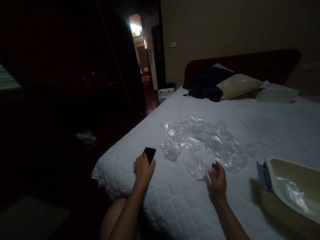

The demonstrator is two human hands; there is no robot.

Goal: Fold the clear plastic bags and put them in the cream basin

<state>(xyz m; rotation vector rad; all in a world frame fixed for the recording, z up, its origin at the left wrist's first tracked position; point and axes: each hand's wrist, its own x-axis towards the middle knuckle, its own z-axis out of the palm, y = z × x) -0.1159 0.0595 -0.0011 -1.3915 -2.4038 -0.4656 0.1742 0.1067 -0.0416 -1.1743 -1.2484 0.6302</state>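
Near the left edge of the bed, my left hand (142,167) is closed around a black phone (150,154), whose upper end shows beyond the fingers. Several clear, crumpled plastic bags (193,134) lie spread over the middle of the white quilt. My right hand (218,181) is beside the near edge of these bags, with bent fingers and the thumb apart and nothing visible in it. Whether its fingertips touch the plastic I cannot tell.
A cream plastic tub (291,207) with clear plastic inside stands at the right on the quilted bed (172,205). Dark clothing (204,84) and a beige pillow (238,86) lie by the headboard (271,61). A white box (165,92) stands beyond the bed, near a lit doorway.
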